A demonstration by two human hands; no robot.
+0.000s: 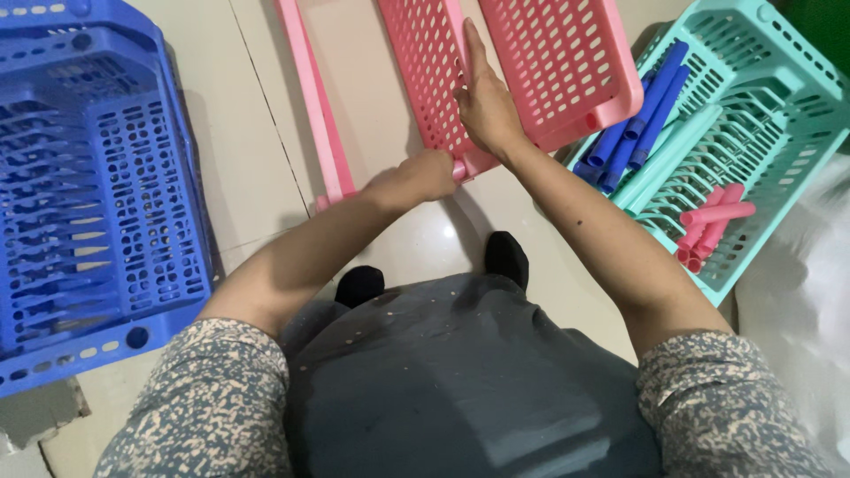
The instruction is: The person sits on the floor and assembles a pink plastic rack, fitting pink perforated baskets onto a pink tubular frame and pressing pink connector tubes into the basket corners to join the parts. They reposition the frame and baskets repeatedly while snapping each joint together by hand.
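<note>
Both hands were on the pink perforated basket (pixel 549 62), tipped on the floor (pixel 372 97) ahead: left hand (pixel 423 175) fisted round its near corner, right hand (pixel 485 102) flat along the rim. Light, stiff plastic, I'd judge; best gripped at rim or corner. Three baskets: pink, blue basket (pixel 84 195), teal basket (pixel 753 133) holding loose tubes (pixel 642 111).

Likely a home or small assembly spot worked on the floor, judging by the pale tiled floor (pixel 266 150) crowded with a blue plastic basket (pixel 88 195), pink perforated panels (pixel 531 62) and a teal basket (pixel 753 115) of loose tubes
</note>
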